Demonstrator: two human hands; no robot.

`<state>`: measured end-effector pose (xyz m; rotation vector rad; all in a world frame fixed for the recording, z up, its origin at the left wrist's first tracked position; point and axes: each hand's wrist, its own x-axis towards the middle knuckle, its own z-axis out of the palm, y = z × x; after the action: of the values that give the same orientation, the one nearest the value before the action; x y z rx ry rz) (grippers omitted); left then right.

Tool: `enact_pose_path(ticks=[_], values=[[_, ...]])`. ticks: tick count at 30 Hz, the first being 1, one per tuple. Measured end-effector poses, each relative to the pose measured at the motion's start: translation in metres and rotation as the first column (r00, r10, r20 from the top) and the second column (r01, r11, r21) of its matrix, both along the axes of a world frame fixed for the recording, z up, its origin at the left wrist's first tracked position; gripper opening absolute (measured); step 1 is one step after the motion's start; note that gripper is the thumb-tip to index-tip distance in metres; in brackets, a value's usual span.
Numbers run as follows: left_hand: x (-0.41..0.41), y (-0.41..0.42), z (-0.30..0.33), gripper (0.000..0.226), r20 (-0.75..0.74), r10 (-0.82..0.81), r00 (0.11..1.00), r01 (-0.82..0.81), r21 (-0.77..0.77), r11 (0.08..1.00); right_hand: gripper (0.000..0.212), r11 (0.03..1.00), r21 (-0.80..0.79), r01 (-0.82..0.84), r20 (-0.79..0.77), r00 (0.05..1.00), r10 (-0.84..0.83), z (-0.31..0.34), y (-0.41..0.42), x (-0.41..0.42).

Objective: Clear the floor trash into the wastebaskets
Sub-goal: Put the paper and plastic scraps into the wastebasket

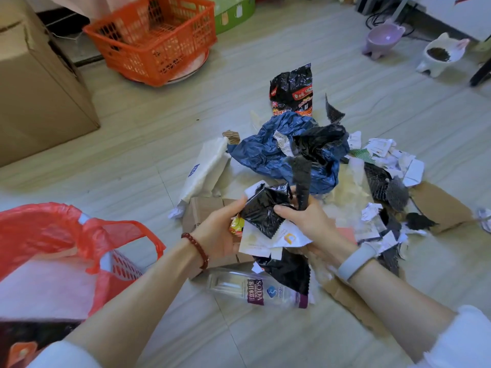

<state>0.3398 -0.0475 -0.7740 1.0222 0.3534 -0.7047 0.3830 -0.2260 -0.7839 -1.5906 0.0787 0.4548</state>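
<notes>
A heap of trash covers the floor: a crumpled blue bag (276,152), a black noodle wrapper (292,88), torn paper scraps (385,152), cardboard pieces (441,205) and a clear soda bottle (255,288) lying on its side. My left hand (220,232) and my right hand (310,221) together grip a bundle of black foil wrappers (265,208) and white paper (268,243) above the heap. A grey fuzzy strip (301,179) sticks up from my right hand. The wastebasket lined with a red bag (53,229) stands at the lower left, beside my left forearm.
An orange plastic basket (159,41) stands at the back left beside a large cardboard box (39,83). A green bin (233,11) is behind it. Two pet bowls, purple (382,38) and white (438,54), sit at the back right.
</notes>
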Motion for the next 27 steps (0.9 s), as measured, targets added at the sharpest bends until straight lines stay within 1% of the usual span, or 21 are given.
enact_pose_path(ticks=[1, 2, 3, 4, 5, 6, 7, 8, 9, 10, 11, 13, 16, 18, 20, 22, 23, 25, 27], values=[[-0.001, -0.001, -0.002, 0.027, 0.031, 0.006, 1.000, -0.008, 0.062, 0.998, 0.024, 1.000, 0.000, -0.006, 0.057, 0.998, 0.006, -0.004, 0.002, -0.003], [-0.001, -0.003, -0.005, 0.024, 0.076, 0.044, 0.996, -0.056, 0.164, 0.985, 0.025, 1.000, -0.006, -0.023, 0.118, 0.993, 0.023, -0.005, 0.004, -0.007], [0.000, -0.006, -0.008, 0.020, 0.141, 0.097, 0.985, -0.132, 0.272, 0.953, 0.032, 0.999, -0.020, -0.048, 0.181, 0.982, 0.050, -0.008, 0.006, -0.010], [0.001, -0.008, -0.010, 0.019, 0.231, 0.125, 0.965, -0.207, 0.378, 0.902, 0.039, 0.994, -0.063, -0.085, 0.231, 0.968, 0.097, -0.010, 0.007, -0.012], [0.003, -0.009, -0.011, 0.021, 0.332, 0.106, 0.937, -0.265, 0.481, 0.836, 0.043, 0.985, -0.118, -0.125, 0.256, 0.955, 0.152, -0.012, 0.008, -0.013], [0.004, -0.008, -0.011, 0.024, 0.429, 0.036, 0.903, -0.302, 0.572, 0.763, 0.046, 0.976, -0.151, -0.157, 0.250, 0.949, 0.191, -0.014, 0.006, -0.013], [0.005, -0.005, -0.010, 0.025, 0.511, -0.068, 0.857, -0.329, 0.644, 0.690, 0.047, 0.973, -0.158, -0.166, 0.205, 0.959, 0.197, -0.015, 0.002, -0.011], [0.005, -0.002, -0.008, 0.027, 0.572, -0.184, 0.799, -0.357, 0.698, 0.620, 0.044, 0.978, -0.123, -0.166, 0.116, 0.977, 0.181, -0.014, -0.003, -0.009], [0.003, 0.001, -0.007, 0.029, 0.610, -0.289, 0.738, -0.388, 0.734, 0.558, 0.041, 0.983, -0.050, -0.178, 0.016, 0.984, 0.179, -0.014, -0.007, -0.008], [0.001, 0.003, -0.006, 0.031, 0.629, -0.366, 0.686, -0.414, 0.751, 0.514, 0.040, 0.981, 0.043, -0.187, -0.058, 0.980, 0.189, -0.014, -0.011, -0.006], [-0.002, 0.004, -0.005, 0.031, 0.639, -0.419, 0.645, -0.432, 0.757, 0.490, 0.042, 0.975, 0.122, -0.187, -0.105, 0.974, 0.200, -0.014, -0.013, -0.005], [-0.007, -0.001, -0.003, 0.033, 0.661, -0.482, 0.576, -0.455, 0.748, 0.483, 0.042, 0.968, 0.182, -0.172, -0.169, 0.964, 0.203, -0.014, -0.014, -0.004], [-0.008, -0.011, 0.002, 0.035, 0.695, -0.514, 0.503, -0.466, 0.719, 0.516, 0.032, 0.968, 0.135, -0.213, -0.199, 0.951, 0.237, -0.012, -0.011, -0.004], [-0.007, -0.013, 0.005, 0.035, 0.707, -0.518, 0.482, -0.485, 0.707, 0.514, 0.032, 0.951, 0.138, -0.276, -0.220, 0.928, 0.302, -0.010, -0.009, -0.005], [-0.007, -0.009, 0.007, 0.034, 0.706, -0.550, 0.446, -0.514, 0.706, 0.488, 0.033, 0.917, 0.193, -0.349, -0.260, 0.883, 0.390, -0.008, -0.009, -0.007], [-0.008, -0.002, 0.006, 0.033, 0.682, -0.602, 0.416, -0.517, 0.721, 0.461, 0.029, 0.882, 0.166, -0.442, -0.282, 0.835, 0.472, -0.007, -0.012, -0.010], [-0.008, -0.001, 0.005, 0.034, 0.665, -0.620, 0.416, -0.501, 0.737, 0.454, 0.023, 0.877, 0.147, -0.458, -0.292, 0.827, 0.481, -0.007, -0.012, -0.012], [-0.008, -0.001, 0.005, 0.035, 0.614, -0.640, 0.462, -0.410, 0.788, 0.460, 0.007, 0.908, 0.086, -0.410, -0.272, 0.867, 0.417, -0.009, -0.011, -0.013], [-0.006, -0.002, 0.006, 0.046, 0.525, -0.641, 0.559, -0.218, 0.840, 0.497, 0.013, 0.945, -0.026, -0.325, -0.201, 0.928, 0.314, -0.011, -0.010, -0.010]])
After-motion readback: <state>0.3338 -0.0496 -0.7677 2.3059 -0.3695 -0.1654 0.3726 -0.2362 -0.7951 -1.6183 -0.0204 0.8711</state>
